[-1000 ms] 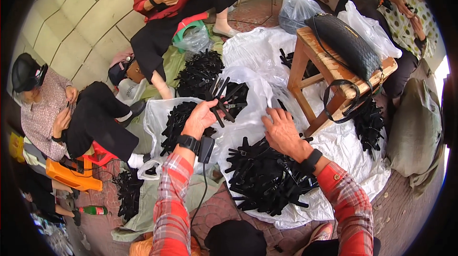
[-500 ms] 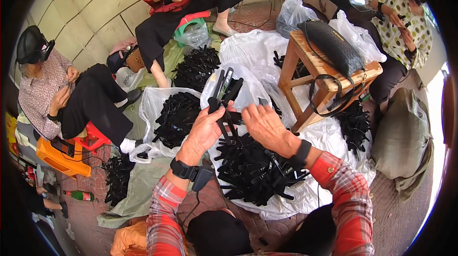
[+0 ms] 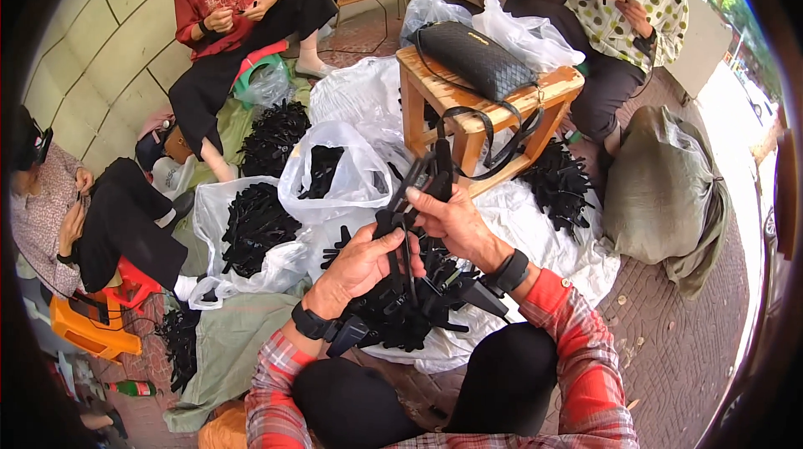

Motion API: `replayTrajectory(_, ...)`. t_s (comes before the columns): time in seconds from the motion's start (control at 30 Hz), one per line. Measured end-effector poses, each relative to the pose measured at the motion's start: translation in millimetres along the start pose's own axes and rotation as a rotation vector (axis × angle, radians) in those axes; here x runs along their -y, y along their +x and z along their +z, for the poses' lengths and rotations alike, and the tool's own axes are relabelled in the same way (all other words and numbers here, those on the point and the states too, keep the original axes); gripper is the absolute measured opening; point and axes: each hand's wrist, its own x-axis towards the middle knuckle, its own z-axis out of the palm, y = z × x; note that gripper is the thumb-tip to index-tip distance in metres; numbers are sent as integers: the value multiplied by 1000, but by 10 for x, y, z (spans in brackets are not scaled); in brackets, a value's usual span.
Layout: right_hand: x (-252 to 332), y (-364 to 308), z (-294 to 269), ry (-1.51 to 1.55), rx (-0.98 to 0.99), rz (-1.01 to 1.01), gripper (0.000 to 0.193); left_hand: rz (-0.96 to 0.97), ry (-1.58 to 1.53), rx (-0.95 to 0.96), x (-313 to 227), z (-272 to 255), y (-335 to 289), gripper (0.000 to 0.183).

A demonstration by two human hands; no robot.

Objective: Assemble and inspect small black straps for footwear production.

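Observation:
My left hand (image 3: pixel 361 261) grips the lower ends of a bundle of black plastic pieces (image 3: pixel 418 189) held upright in front of me. My right hand (image 3: pixel 456 223) closes on the same bundle from the right, fingers near its middle. Both wrists carry black bands. Below my hands lies a heap of the same black plastic pieces (image 3: pixel 401 315) on white plastic sheeting (image 3: pixel 535 223). My knees in black trousers show at the bottom edge.
A wooden stool (image 3: pixel 481 102) with a black handbag (image 3: pixel 473 56) stands just beyond my hands. White bags of black pieces (image 3: pixel 251 227) lie to the left. Three other people sit around, working with small pieces. A grey sack (image 3: pixel 661 189) lies at the right.
My right hand left the heap and joined the left on the bundle. Both hands drew closer to me, and the view shifted nearer to them.

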Motion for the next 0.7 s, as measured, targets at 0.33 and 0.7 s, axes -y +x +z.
replayTrajectory(0.33,171,-194,-309,-34,-374,-335,20,-88,-91,88,34,130,67,38)
replayTrajectory(0.7,298,-511,-717,517,-199,-187,21,-27,-98,134,88,247,284,20)
